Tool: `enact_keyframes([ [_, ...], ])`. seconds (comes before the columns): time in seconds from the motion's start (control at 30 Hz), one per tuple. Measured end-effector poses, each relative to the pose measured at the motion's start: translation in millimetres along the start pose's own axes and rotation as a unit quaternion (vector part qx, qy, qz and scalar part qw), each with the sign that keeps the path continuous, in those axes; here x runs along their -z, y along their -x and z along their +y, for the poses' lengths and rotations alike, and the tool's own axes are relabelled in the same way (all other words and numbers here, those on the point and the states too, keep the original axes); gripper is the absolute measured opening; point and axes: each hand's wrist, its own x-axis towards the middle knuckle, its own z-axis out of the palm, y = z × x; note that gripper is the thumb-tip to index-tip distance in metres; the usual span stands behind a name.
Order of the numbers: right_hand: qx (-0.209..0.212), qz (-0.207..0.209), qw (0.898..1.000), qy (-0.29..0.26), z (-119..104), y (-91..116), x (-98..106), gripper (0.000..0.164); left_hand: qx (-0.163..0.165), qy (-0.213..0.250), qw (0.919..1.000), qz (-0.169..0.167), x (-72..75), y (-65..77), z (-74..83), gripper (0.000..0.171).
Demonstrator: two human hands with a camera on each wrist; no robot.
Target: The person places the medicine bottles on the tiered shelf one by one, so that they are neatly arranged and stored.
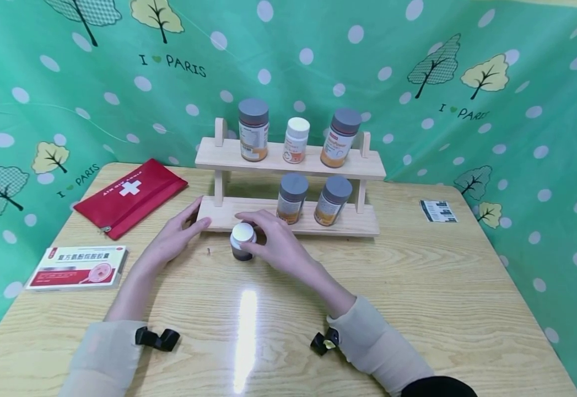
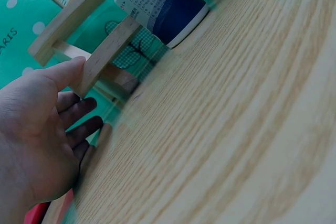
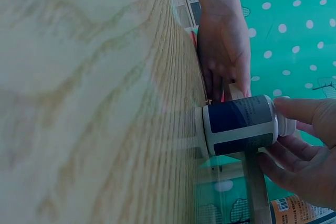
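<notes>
A small white-capped pill bottle (image 1: 242,232) with a dark blue and white label is upright at the tabletop, just in front of the wooden shelf's left half. My right hand (image 1: 273,240) pinches it near the neck, between thumb and fingers, as the right wrist view shows. My left hand (image 1: 176,234) touches the left end of the lower shelf board (image 1: 212,216). Its thumb lies at the front corner and its other fingers extend loosely beside the board. On that board, further right, stand two grey-capped bottles (image 1: 292,199) (image 1: 333,201).
The upper board (image 1: 278,165) carries two large grey-capped bottles (image 1: 254,132) (image 1: 339,140) and a white-capped one (image 1: 296,142) between them. A red first aid pouch (image 1: 129,196) and a medicine box (image 1: 77,268) lie at the left. A small printed card (image 1: 438,211) lies at the right.
</notes>
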Motion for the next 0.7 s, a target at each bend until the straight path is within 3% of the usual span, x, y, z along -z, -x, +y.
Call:
enact_keyframes([
  [0.43,0.0,0.001,1.0,0.001,-4,1,2,0.052,-0.007,0.002,1.0,0.001,-1.3,2.5,2.9,0.082],
  [0.7,0.026,-0.003,1.0,-0.008,-20,-3,20,0.051,0.0,0.0,1.0,-0.001,0.1,3.4,3.1,0.084],
])
